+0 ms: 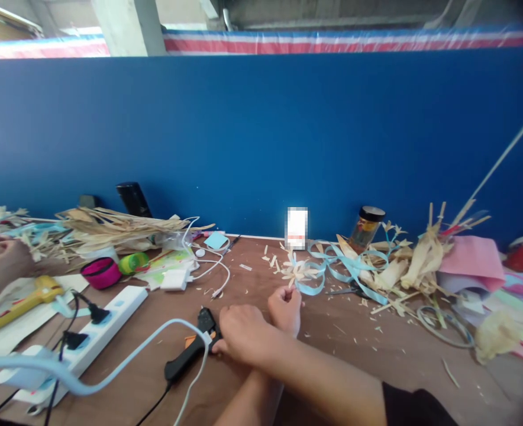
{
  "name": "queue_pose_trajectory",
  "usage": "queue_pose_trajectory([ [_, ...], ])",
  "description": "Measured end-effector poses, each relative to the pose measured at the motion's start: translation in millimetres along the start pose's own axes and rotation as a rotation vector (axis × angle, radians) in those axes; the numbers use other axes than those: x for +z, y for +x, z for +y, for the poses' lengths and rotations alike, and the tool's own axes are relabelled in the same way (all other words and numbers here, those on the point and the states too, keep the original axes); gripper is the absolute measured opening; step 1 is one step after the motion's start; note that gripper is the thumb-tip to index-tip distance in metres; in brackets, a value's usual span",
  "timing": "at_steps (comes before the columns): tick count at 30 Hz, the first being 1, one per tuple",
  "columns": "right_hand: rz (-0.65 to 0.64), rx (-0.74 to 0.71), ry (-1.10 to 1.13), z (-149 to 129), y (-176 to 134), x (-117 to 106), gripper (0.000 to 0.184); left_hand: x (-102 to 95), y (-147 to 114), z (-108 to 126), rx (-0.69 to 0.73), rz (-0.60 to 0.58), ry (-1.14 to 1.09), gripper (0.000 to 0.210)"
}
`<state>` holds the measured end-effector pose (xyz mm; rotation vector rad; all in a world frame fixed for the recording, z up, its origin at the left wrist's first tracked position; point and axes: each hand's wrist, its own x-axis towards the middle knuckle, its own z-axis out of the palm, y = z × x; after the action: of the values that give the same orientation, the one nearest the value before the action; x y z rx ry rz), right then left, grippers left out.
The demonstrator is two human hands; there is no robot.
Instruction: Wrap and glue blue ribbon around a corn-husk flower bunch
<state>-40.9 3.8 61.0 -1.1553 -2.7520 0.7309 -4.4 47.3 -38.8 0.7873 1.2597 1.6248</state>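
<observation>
My forearms cross, the right one over the left. My left hand (pixel 286 309) is closed in a pinch at the base of a pale flower with narrow dried-husk petals (pixel 297 271). Its fingertips partly hide the flower's lower end. My right hand (pixel 244 332) reaches across to the left, curled against a black glue gun (pixel 204 325) lying on the brown table. The thumb touches the gun's body, and the other fingertips are mostly hidden. Light-blue ribbon (pixel 312 290) curls beside the flower, and scissors (pixel 354 290) lie to its right, partly under ribbon.
At left are a white power strip (pixel 110 322) with plugs, a yellow glue gun (pixel 22 305), a pink tape roll (pixel 100 273) and another person's hand (pixel 4 260). A jar (pixel 365 228) and dried husks (pixel 425 260) stand back right. A pale-blue cable (pixel 141 349) arcs across the front left.
</observation>
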Motion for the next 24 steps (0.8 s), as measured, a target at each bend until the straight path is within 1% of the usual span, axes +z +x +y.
queue_pose_trajectory([
  [1,-0.029,0.047,-0.068,-1.9,7.2,3.5,0.045,-0.2,0.7,-0.4,0.0,0.002,-0.007,0.015],
  [3,-0.087,0.084,-0.173,-4.5,19.3,9.6,0.06,-0.1,2.4,-0.7,-0.009,0.021,-0.016,0.014],
  [5,-0.117,0.077,-0.218,-4.6,27.8,14.3,0.067,0.3,4.1,-1.2,-0.021,0.044,-0.021,0.013],
  [7,-0.112,0.065,-0.232,-2.9,32.7,17.2,0.069,0.5,5.7,-2.6,-0.03,0.053,-0.025,0.012],
  [9,-0.107,0.07,-0.239,-1.5,35.0,19.0,0.068,0.3,6.8,-4.9,-0.033,0.048,-0.027,0.012],
  [13,-0.114,0.081,-0.248,-3.3,35.0,21.8,0.057,0.0,7.7,-9.4,-0.029,0.029,-0.029,0.013],
  [17,-0.09,0.1,-0.287,-6.4,27.1,19.1,0.038,0.8,6.3,-11.1,-0.03,0.019,-0.023,0.014],
  [19,-0.008,0.094,-0.288,-7.4,18.1,12.3,0.03,1.2,4.8,-10.4,-0.031,0.021,-0.016,0.014],
  [20,0.084,0.082,-0.276,-7.6,11.9,7.7,0.03,1.1,4.1,-9.3,-0.033,0.027,-0.008,0.014],
  [21,0.189,0.074,-0.258,-7.5,4.2,2.7,0.032,0.8,3.6,-7.4,-0.038,0.032,-0.002,0.015],
  [23,0.325,0.077,-0.244,-4.6,-16.1,-5.7,0.038,-0.7,3.5,-0.6,-0.068,0.043,-0.001,0.017],
  [24,0.379,0.054,-0.234,-0.9,-29.2,-8.0,0.037,-1.8,4.0,4.3,-0.098,0.031,-0.024,0.019],
])
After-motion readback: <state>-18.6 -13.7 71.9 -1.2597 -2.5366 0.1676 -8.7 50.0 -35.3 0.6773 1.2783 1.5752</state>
